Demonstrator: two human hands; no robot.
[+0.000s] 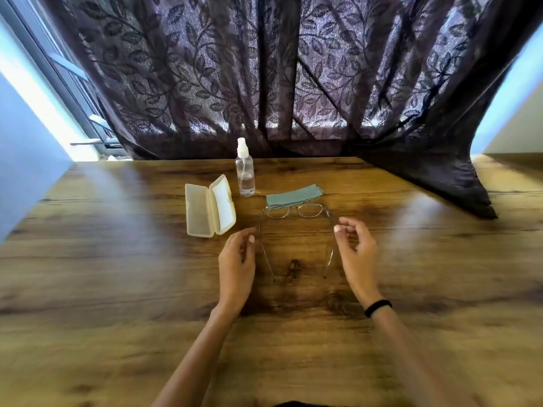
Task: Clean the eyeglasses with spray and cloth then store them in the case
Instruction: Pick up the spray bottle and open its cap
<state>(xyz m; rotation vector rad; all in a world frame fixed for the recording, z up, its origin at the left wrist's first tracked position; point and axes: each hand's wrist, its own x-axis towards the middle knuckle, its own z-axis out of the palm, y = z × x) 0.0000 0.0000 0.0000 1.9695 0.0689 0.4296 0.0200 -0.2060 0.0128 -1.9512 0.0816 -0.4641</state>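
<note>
Both of my forearms reach up from the bottom edge of the frame over the wooden table [117,289], a black band [378,308] on my right wrist. My left hand [238,259] sits just left of centre, fingers loosely curled and holding nothing, its fingertips right beside the left temple arm of the eyeglasses [295,212]. My right hand [357,248] is just right of centre, thumb and forefinger drawn toward each other at the right temple arm; whether they actually pinch it I cannot tell through the blur. The eyeglasses lie at mid-frame, temples unfolded toward me, lenses toward the top. Touching their front rim, just above, lies the folded grey-green cloth [293,195]. Left of the cloth stands the clear spray bottle [245,171], upright, with a white nozzle and no label I can read. Further left, the cream case [210,205] lies open, showing no writing. A dark leaf-patterned curtain [264,69] fills the upper frame.
</note>
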